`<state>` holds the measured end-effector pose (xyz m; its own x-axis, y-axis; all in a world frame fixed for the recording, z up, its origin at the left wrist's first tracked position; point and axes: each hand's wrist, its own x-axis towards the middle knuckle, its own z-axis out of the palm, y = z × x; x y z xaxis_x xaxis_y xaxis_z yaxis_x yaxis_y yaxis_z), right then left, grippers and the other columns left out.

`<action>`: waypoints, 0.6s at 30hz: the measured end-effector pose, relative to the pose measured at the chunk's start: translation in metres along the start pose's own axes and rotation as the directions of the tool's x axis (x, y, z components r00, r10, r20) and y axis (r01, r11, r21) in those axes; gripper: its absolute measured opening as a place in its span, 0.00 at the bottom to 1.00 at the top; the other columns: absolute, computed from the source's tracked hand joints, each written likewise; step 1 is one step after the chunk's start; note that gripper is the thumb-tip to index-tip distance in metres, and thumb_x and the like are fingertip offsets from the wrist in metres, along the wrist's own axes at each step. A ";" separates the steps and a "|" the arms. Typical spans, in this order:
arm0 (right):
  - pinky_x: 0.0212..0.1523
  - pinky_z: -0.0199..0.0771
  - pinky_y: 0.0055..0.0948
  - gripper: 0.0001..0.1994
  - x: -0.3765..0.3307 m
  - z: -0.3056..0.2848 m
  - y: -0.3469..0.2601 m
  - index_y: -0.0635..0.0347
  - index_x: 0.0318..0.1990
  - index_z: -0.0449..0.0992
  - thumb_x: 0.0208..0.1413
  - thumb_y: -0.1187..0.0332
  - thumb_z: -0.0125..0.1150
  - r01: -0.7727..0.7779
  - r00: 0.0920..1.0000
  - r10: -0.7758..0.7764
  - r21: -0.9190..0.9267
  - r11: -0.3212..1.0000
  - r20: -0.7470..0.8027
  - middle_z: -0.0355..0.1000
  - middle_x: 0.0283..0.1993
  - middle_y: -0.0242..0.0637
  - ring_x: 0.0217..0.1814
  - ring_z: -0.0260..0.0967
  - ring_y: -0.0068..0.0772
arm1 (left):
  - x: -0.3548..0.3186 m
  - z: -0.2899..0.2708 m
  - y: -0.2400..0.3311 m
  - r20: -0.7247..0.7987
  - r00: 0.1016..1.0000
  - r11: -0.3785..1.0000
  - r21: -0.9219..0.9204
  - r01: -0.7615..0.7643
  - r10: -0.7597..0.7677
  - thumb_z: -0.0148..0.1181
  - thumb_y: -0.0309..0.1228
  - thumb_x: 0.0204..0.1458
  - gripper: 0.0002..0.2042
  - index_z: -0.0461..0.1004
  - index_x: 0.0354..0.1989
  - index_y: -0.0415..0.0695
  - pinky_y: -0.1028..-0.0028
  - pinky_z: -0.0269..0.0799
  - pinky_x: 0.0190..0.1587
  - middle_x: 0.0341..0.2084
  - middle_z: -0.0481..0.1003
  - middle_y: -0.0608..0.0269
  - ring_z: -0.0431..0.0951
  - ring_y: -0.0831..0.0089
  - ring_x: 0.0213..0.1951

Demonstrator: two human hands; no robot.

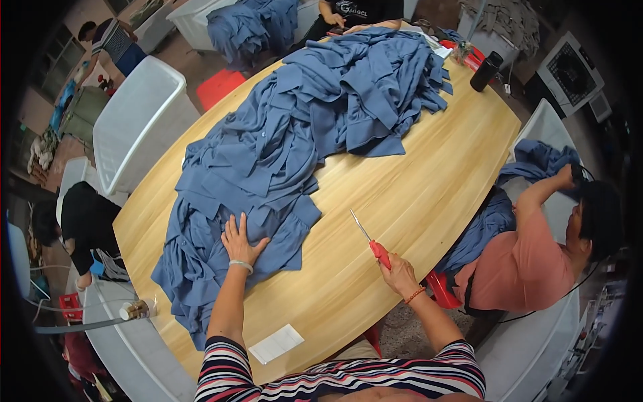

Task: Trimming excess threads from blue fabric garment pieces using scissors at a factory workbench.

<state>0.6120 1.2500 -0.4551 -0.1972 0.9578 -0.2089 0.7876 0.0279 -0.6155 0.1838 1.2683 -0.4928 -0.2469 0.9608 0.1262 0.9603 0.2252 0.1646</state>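
Observation:
A long heap of blue garments (268,127), with collars and buttons showing, covers the table's left and far side. My left hand (240,242) rests on its near end, fingers spread over the cloth. Over bare wood to the right, my right hand (399,276) is closed round a red-handled tool (379,254). The tool has a thin, pointed metal end aimed away from me, apart from the garments; its exact kind cannot be made out. On the table near my left forearm lies a white slip of paper (276,344).
The wooden table (402,201) has a black bottle (487,71) at its far right. A person in pink (529,261) sits at the right, handling blue cloth in a bin. Another in black (94,224) is at the left. White bins (137,120) stand around.

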 end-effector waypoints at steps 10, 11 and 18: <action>0.34 0.72 0.42 0.10 -0.008 0.002 -0.049 0.63 0.35 0.74 0.56 0.65 0.57 0.038 0.996 -0.035 0.036 0.999 -0.085 0.72 0.29 0.54 0.33 0.72 0.56 | -0.009 -0.005 -0.005 0.004 1.000 0.996 -0.090 0.001 -0.001 0.70 0.53 0.33 0.49 0.54 0.67 0.54 0.53 0.52 0.58 0.64 0.54 0.48 0.56 0.51 0.61; 0.34 0.72 0.42 0.10 -0.011 0.000 -0.053 0.63 0.35 0.74 0.56 0.65 0.57 0.035 0.994 -0.032 0.025 0.999 -0.105 0.72 0.29 0.54 0.33 0.72 0.56 | -0.010 -0.002 -0.004 0.008 1.000 0.995 -0.096 -0.014 0.015 0.71 0.53 0.33 0.49 0.54 0.67 0.54 0.53 0.52 0.58 0.64 0.54 0.48 0.56 0.51 0.61; 0.33 0.72 0.38 0.08 -0.013 -0.039 -0.081 0.63 0.36 0.75 0.56 0.68 0.56 0.012 0.961 -0.012 0.001 1.000 -0.275 0.73 0.28 0.51 0.33 0.75 0.49 | -0.014 0.000 -0.014 0.079 0.996 0.991 -0.129 -0.020 0.030 0.70 0.54 0.34 0.50 0.52 0.68 0.53 0.52 0.51 0.60 0.65 0.51 0.46 0.53 0.49 0.64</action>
<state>0.5731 1.2463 -0.3729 -0.0381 0.9992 0.0155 0.7846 0.0395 -0.6187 0.1734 1.2519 -0.4965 -0.2065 0.9770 0.0533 0.9402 0.1831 0.2871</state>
